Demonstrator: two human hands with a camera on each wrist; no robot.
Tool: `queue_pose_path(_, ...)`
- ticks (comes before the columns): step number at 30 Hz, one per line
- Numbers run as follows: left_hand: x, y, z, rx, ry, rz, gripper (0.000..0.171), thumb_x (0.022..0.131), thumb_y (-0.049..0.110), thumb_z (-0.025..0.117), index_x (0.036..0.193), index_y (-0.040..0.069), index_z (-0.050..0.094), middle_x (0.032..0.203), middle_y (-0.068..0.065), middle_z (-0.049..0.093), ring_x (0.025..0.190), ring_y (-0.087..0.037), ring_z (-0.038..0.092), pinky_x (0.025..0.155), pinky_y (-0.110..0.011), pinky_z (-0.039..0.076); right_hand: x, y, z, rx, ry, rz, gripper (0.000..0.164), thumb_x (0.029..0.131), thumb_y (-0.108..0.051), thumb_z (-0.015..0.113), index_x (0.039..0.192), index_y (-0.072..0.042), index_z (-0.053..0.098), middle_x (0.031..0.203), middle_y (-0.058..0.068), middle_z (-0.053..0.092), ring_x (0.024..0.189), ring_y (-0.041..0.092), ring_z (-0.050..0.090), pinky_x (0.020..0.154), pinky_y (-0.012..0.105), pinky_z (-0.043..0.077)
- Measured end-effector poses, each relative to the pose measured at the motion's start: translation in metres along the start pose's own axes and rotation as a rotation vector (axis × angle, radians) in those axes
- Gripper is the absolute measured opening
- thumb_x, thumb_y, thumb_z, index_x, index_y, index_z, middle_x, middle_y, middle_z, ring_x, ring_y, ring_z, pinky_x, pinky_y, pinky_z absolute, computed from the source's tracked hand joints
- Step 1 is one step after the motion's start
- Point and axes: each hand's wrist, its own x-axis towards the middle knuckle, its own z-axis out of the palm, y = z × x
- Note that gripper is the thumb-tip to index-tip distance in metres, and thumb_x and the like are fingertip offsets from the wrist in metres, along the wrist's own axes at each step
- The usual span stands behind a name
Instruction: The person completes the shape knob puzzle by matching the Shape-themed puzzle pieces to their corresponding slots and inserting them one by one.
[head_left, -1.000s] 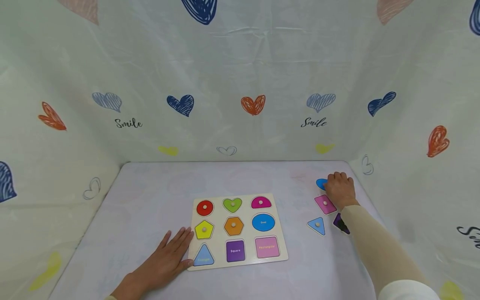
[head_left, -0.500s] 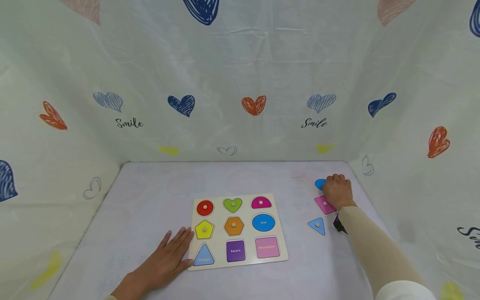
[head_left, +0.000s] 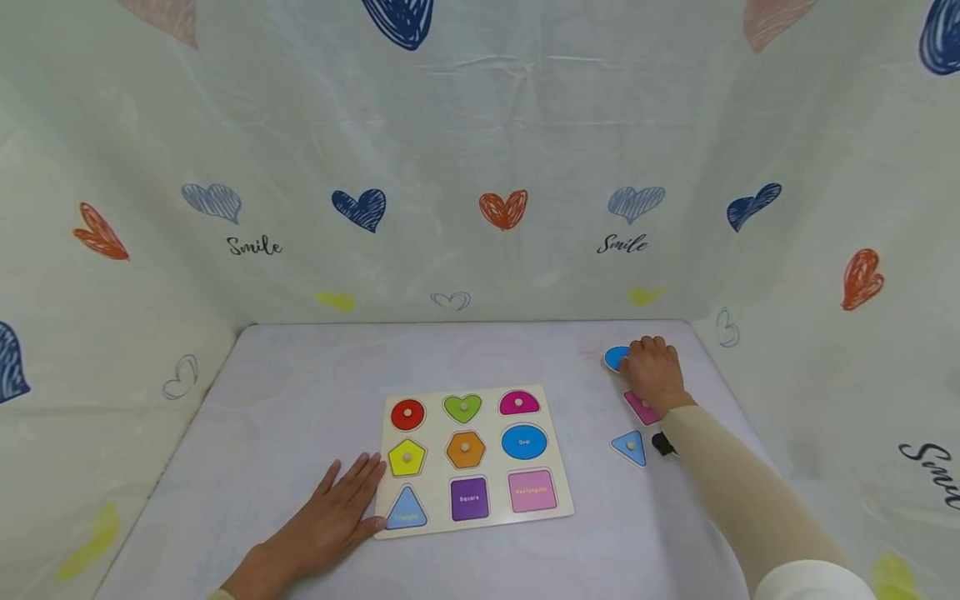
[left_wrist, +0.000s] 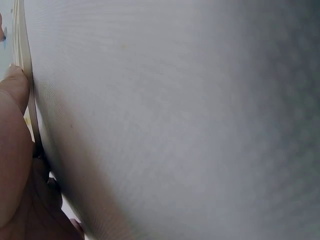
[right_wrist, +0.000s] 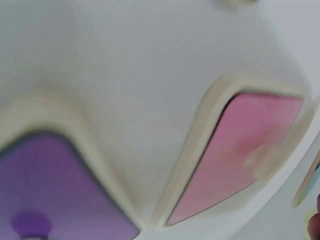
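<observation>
My right hand (head_left: 654,369) pinches a blue oval puzzle piece (head_left: 615,358) at the back right of the table. In the right wrist view, fingertips (right_wrist: 315,225) and the pale edge of the oval show at the right border. Below that hand lie a pink rectangle piece (head_left: 641,407), partly covered, and a light blue triangle piece (head_left: 629,447) with a knob. My left hand (head_left: 330,518) lies flat with straight fingers at the left edge of the shape puzzle board (head_left: 442,485). Its thumb touches the lower left corner of the board.
Red circle (head_left: 408,414), yellow pentagon (head_left: 407,457), green heart, orange hexagon and magenta half-circle pieces with knobs sit in the board. A purple square piece (right_wrist: 55,185), hidden under the right forearm in the head view, lies beside the pink one. Patterned cloth walls enclose the table.
My right hand has moved left and slightly back, carrying the blue oval piece with it. The forearm now covers the purple piece. My left hand and the board stay put.
</observation>
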Motion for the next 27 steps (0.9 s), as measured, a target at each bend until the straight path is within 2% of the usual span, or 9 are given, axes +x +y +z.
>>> queue_pose_path(5, 0.000, 0.000, -0.002, 0.005, 0.009, 0.017, 0.085, 0.103, 0.059, 0.056, 0.165, 0.007, 0.032, 0.173, -0.009, 0.032, 0.163, -0.032, 0.021, 0.131, -0.062, 0.012, 0.001, -0.018, -0.005, -0.033, 0.037, -0.054, 0.028, 0.100, -0.018, 0.068, 0.090, 0.007, 0.061, 0.086, 0.018, 0.058, 0.086, 0.037, 0.054, 0.075, 0.051, 0.051)
queue_pose_path(10, 0.000, 0.001, -0.003, 0.011, -0.007, 0.001, 0.086, 0.102, 0.060, 0.058, 0.166, 0.008, 0.032, 0.173, -0.008, 0.032, 0.163, -0.031, 0.021, 0.131, -0.063, 0.011, 0.000, -0.036, -0.008, -0.069, 0.072, -0.092, 0.028, 0.100, -0.019, 0.070, 0.089, 0.006, 0.063, 0.085, 0.016, 0.058, 0.083, 0.034, 0.053, 0.072, 0.048, 0.051)
queue_pose_path(15, -0.001, 0.002, -0.004, 0.016, -0.012, -0.004, 0.086, 0.102, 0.060, 0.059, 0.166, 0.008, 0.032, 0.173, -0.008, 0.033, 0.163, -0.032, 0.021, 0.131, -0.063, 0.011, -0.002, -0.057, -0.011, -0.048, 0.105, -0.113, 0.026, 0.098, -0.019, 0.071, 0.090, 0.005, 0.064, 0.083, 0.015, 0.059, 0.081, 0.032, 0.052, 0.070, 0.044, 0.049)
queue_pose_path(21, -0.001, 0.002, -0.004, 0.013, -0.012, -0.003, 0.087, 0.101, 0.060, 0.059, 0.166, 0.009, 0.032, 0.173, -0.008, 0.032, 0.163, -0.032, 0.021, 0.131, -0.064, 0.010, -0.010, -0.085, -0.014, -0.017, 0.101, -0.146, 0.027, 0.097, -0.021, 0.072, 0.095, 0.005, 0.064, 0.085, 0.013, 0.058, 0.083, 0.030, 0.051, 0.072, 0.041, 0.049)
queue_pose_path(27, -0.001, 0.001, -0.004, 0.003, -0.012, -0.003, 0.087, 0.101, 0.061, 0.058, 0.166, 0.009, 0.031, 0.174, -0.008, 0.031, 0.164, -0.031, 0.020, 0.131, -0.064, 0.010, -0.021, -0.111, -0.016, -0.027, 0.129, -0.217, 0.032, 0.095, -0.026, 0.079, 0.100, 0.004, 0.067, 0.088, 0.012, 0.061, 0.085, 0.027, 0.053, 0.075, 0.039, 0.051)
